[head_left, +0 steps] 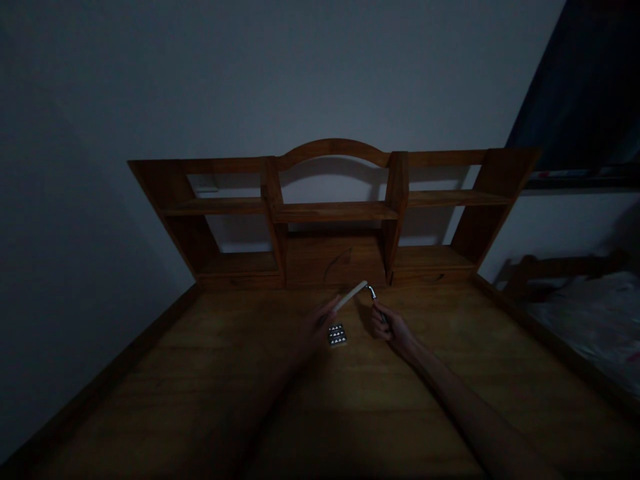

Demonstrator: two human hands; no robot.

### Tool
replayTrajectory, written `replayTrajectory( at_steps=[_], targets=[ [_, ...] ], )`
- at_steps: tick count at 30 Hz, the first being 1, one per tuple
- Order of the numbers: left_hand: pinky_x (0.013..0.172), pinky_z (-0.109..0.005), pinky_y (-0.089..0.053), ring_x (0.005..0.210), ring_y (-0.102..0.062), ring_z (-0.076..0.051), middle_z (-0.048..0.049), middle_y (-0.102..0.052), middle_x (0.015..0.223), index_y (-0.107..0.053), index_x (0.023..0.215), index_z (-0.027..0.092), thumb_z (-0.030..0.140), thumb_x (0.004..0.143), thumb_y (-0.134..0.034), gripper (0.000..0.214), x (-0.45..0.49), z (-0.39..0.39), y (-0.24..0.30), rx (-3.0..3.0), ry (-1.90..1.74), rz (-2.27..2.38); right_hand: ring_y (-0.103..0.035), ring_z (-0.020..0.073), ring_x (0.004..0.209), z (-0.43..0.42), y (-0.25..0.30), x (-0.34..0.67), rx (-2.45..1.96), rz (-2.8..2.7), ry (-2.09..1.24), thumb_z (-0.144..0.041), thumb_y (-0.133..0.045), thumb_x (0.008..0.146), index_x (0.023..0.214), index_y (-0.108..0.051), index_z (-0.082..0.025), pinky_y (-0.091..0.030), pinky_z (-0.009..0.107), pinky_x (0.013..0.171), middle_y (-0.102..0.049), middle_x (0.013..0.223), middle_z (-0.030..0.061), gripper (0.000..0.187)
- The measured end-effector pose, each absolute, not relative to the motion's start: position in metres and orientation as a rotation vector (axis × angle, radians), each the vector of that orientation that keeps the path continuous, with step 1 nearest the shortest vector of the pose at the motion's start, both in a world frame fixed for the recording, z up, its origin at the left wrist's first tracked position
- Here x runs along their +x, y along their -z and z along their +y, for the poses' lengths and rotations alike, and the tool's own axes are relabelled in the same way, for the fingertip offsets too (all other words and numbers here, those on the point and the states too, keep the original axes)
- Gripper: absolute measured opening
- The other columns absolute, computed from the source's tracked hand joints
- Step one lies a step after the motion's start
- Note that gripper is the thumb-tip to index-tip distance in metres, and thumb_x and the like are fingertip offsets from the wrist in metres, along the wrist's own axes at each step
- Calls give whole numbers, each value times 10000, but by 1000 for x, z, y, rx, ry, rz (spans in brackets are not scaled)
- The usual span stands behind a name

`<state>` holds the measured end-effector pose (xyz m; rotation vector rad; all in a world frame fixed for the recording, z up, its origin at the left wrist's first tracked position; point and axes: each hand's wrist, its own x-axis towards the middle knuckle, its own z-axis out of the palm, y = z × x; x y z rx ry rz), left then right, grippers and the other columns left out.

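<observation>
My left hand (320,319) is closed around the lower end of a slender pale stick (351,296), tilted up to the right. In my right hand (390,324) is a slim tool with a bent, shiny metal neck (371,291), shaped like a long-necked lighter. Its dark handle is mostly covered by my fingers. The bent tip is at the stick's upper end; whether they touch I cannot tell. No flame shows. On the tabletop between my hands lies a small square block (337,335) with rows of bright, shiny pieces, too small to name.
The room is dim. A wooden shelf unit (336,212) with several compartments stands at the back of the wooden tabletop (350,387), against a pale wall (320,80). Raised wooden edges run along both sides. Pale bedding (595,327) lies beyond the right edge, below a dark window (590,87).
</observation>
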<state>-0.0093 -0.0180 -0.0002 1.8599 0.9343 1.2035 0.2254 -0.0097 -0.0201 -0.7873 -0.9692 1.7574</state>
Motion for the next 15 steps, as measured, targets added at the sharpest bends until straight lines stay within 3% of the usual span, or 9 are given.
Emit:
replayTrajectory(
  at_steps=[6, 15],
  targets=[
    [952, -295, -425, 1044, -566, -179, -73, -612, 1147, -607, 1147, 165, 439, 925, -439, 391, -10, -12, 15, 1799, -1194, 1116, -96, 66, 394, -6, 22, 228, -738, -924, -1774, -542, -622, 801, 667, -280, -184, -64, 232, 379, -168, 500, -73, 513],
    [905, -307, -467, 1005, -597, -195, -81, -636, 1107, -646, 1109, 159, 434, 887, -518, 376, -11, -19, 7, 1846, -1212, 1116, -177, 65, 375, -4, 24, 226, -835, -1002, -1715, -586, -600, 780, 651, -310, -185, -96, 218, 365, -207, 491, -69, 512]
  ],
)
